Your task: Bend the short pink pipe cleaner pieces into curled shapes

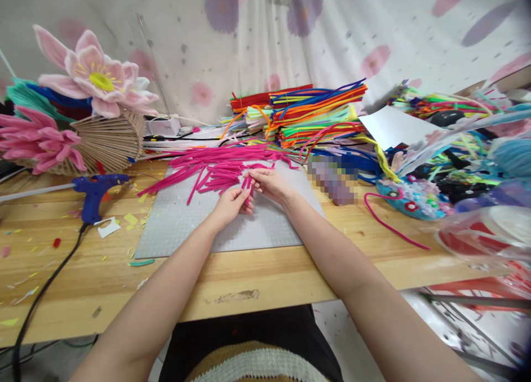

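Note:
Over the grey cutting mat (265,232), my left hand (230,206) and my right hand (267,184) are close together, both with fingers closed on short magenta fuzzy stems. The held pieces show between the fingertips, partly hidden by them. Just beyond and to the left of my hands lies a pile of magenta stems (219,177), short ones nearest and long ones (224,155) behind, spreading past the mat's far edge.
A blue glue gun (94,196) with a black cord lies left, below pink fabric flowers (99,80). Bundles of coloured stems (319,113) are stacked behind. At right are a white sheet (398,127), a curved magenta stem (390,227), a decorated blue piece (410,199) and a plastic-wrapped roll (477,232).

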Tool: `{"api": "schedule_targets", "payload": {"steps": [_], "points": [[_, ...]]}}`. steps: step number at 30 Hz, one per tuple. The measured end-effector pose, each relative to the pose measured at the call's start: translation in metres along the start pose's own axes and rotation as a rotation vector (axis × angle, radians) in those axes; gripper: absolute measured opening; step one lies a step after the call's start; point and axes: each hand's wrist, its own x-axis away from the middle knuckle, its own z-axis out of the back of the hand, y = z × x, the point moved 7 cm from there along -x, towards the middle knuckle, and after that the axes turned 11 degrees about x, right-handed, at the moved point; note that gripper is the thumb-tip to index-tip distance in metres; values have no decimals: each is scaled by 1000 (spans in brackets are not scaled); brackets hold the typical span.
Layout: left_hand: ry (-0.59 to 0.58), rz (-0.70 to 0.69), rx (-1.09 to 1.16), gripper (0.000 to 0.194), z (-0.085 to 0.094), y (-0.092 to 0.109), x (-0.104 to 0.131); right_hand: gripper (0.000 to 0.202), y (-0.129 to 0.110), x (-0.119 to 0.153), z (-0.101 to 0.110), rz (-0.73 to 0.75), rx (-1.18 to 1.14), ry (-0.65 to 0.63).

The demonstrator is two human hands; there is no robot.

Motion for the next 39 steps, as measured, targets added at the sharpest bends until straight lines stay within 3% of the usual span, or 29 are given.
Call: {"api": "schedule_targets", "payload": {"steps": [9,17,23,30,36,39], "points": [[-175,77,289,29,-10,7,6,18,-2,4,-3,-72,-88,-6],[-106,72,327,19,-6,4,7,15,-2,2,-1,-47,-120,13],[-129,108,434,15,-9,7,9,18,-4,1,3,1,-130,8],[-73,28,347,15,0,7,6,24,-5,0,15,34,82,93],[28,-24,295,21,6,8,6,21,-11,4,16,28,225,9],[32,-38,246,27,5,7,5,13,-20,7,19,62,418,56]]}}
